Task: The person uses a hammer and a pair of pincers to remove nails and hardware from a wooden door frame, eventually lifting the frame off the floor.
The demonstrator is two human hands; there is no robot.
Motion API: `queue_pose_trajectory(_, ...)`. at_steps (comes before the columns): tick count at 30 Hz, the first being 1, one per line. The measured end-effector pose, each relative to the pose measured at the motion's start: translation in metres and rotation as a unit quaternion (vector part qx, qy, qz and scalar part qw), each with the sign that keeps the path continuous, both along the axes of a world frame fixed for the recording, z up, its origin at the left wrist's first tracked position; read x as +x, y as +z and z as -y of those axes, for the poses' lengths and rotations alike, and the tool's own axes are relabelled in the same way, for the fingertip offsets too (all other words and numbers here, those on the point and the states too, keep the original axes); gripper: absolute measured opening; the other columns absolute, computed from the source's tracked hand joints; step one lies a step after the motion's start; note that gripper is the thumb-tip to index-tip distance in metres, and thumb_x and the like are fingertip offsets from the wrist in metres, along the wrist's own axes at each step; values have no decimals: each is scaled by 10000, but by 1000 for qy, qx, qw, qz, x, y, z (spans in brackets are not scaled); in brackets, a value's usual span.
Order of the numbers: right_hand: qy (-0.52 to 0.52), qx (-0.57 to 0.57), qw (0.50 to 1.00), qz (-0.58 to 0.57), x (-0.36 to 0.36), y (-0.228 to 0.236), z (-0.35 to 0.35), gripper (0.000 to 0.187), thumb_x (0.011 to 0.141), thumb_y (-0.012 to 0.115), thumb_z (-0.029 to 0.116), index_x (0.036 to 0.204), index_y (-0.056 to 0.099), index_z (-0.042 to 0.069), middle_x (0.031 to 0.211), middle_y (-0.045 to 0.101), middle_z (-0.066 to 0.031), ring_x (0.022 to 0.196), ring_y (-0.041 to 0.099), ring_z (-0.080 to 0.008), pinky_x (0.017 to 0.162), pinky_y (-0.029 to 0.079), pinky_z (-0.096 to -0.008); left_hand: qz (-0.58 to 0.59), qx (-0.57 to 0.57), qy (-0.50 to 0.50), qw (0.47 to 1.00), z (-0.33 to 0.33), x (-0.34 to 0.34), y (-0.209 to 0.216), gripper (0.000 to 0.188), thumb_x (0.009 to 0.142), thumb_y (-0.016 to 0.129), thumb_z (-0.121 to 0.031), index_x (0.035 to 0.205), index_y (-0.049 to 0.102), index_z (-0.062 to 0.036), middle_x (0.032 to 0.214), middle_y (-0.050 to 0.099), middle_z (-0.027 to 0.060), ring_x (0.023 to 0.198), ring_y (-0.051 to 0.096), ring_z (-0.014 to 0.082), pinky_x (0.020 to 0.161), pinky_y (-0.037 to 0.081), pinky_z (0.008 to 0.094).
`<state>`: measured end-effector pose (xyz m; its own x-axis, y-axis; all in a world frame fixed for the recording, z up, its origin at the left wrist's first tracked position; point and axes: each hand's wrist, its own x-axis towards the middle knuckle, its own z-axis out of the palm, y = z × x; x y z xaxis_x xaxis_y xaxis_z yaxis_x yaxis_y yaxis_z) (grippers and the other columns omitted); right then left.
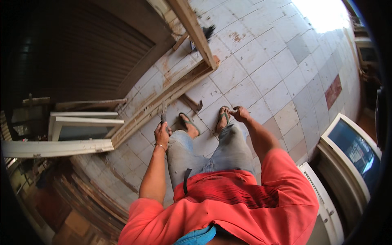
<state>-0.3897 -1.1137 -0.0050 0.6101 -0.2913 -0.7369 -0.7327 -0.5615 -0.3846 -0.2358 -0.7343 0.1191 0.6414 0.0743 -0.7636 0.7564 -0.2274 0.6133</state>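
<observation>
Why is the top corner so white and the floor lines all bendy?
Head view: glare whites out the floor tiles at top right; the fisheye lens bends the tile lines toward the rim; the shutter at upper left sits in deep shadow; the left hand looks fairly sharp.

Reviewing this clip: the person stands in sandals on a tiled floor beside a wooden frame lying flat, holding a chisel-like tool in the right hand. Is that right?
Not quite. The head view shows the chisel-like tool in the left hand, not the right. The right hand is closed, and what it holds, if anything, is too small to tell. The rest stands: sandals, tiled floor, wooden frame lying flat beside the person.
</observation>
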Motion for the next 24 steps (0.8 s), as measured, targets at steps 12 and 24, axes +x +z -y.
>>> queue_pose_trajectory(12,213,70,974,-20,114,-228,-87,486,839,672,404,1232,638,120,1131,673,-196,1098,626,-332,947,495,-407,54,-67,68,994,26,-16,-190,266,937,533,-311,833,567,-69,706,547,27,597,528,124,550,410,264)
queue_pose_trajectory(24,146,5,986,83,168,-399,-230,530,812,631,356,1253,543,75,1175,627,-220,1109,602,-404,934,496,-456,212,-85,98,969,27,47,-303,241,922,553,-293,937,585,-55,739,580,39,593,538,124,542,416,257)
